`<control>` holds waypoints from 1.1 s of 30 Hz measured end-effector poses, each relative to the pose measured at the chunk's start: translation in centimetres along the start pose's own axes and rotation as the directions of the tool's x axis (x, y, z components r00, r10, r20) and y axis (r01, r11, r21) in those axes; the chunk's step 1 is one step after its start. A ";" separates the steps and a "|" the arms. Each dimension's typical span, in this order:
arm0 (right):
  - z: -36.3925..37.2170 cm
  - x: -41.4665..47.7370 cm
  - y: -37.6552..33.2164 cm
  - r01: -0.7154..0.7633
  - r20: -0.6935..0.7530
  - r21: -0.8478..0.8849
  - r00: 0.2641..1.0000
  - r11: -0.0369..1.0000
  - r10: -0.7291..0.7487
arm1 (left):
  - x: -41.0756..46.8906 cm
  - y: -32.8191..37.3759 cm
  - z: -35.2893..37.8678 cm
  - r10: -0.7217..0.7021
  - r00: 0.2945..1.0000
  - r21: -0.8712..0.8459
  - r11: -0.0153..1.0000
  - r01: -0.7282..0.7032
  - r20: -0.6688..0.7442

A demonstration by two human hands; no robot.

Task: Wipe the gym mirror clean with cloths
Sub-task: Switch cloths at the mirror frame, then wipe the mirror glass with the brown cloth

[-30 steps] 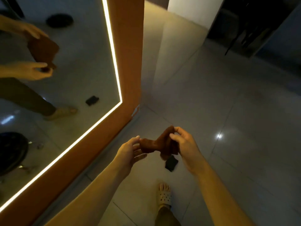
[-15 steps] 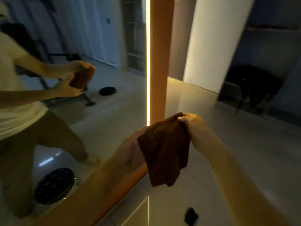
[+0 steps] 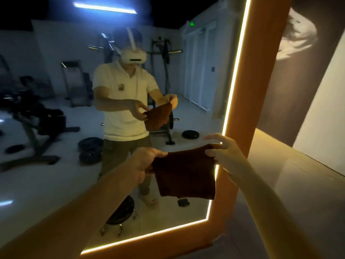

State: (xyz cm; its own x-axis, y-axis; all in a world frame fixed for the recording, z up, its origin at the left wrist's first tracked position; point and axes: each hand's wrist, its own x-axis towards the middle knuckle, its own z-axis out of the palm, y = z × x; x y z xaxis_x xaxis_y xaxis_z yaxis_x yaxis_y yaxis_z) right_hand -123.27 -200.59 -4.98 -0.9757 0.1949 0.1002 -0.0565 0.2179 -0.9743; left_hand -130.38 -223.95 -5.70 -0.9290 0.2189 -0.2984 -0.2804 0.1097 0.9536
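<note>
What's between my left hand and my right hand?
A brown cloth, held at its top corners by the left hand and right hand, in the head view.

A gym is showing in the lit mirror (image 3: 196, 75) filling the frame's left: weight plates (image 3: 90, 144) lying on the floor (image 3: 46, 184), a barbell rack (image 3: 164, 71) standing behind.

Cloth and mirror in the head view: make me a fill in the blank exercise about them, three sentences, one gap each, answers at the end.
1. The cloth held up in front of the mirror is ____ in colour.
2. The left hand and the right hand each pinch a top ____ of the cloth.
3. The mirror's frame is ____, with a lit strip along its inner edge.
Missing words: brown; corner; orange.
</note>
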 end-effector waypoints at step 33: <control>16.7 7.1 -16.9 0.151 -0.065 -0.109 0.985 0.982 -0.159 | -0.3 14.7 -20.0 0.346 0.904 0.261 0.875 -0.408 0.253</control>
State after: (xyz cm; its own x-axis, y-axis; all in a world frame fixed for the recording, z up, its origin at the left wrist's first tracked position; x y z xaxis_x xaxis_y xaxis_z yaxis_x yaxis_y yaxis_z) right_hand -132.75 -218.92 8.84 -0.9385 0.2198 0.2664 -0.1797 0.3481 -0.9201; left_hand -139.06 -241.84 9.23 -0.8753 0.4810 0.0496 0.1962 0.2594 0.9456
